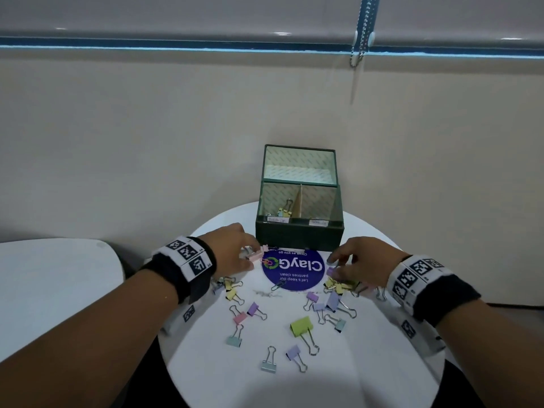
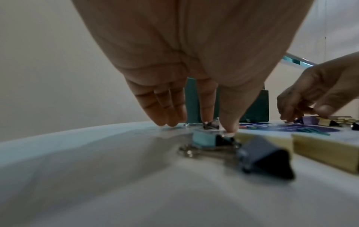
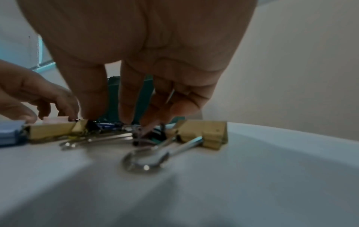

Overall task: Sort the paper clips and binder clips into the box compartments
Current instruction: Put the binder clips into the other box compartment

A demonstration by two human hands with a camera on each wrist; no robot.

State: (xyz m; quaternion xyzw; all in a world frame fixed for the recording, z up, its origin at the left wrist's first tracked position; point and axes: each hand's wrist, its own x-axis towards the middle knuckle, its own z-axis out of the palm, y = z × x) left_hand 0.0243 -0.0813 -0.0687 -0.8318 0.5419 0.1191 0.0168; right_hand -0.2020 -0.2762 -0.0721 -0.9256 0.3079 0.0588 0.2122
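The left hand (image 1: 232, 250) reaches down to the round white surface (image 1: 206, 363) just in front of the dark green box (image 1: 298, 234), near its left corner. Its forefinger and thumb pinch a small binder clip (image 2: 210, 125), while the other fingers (image 2: 165, 113) hang straight with their tips at the surface. In the head view a pink binder clip (image 1: 255, 254) lies at those fingertips.

The right hand (image 1: 363, 262) is lowered over a heap of yellow and purple binder clips (image 1: 338, 285) to the right of a round blue sticker (image 1: 293, 269). Its fingers curl down into the heap; whether they grip a clip, I cannot tell.

The box stands open at the far side of the surface, its lid upright. A divider splits it into two compartments, and several binder clips (image 1: 284, 212) lie in the left one. More binder clips in pastel colours (image 1: 301, 326) are scattered across the surface, and paper clips (image 1: 278, 285) lie on and beside the sticker.
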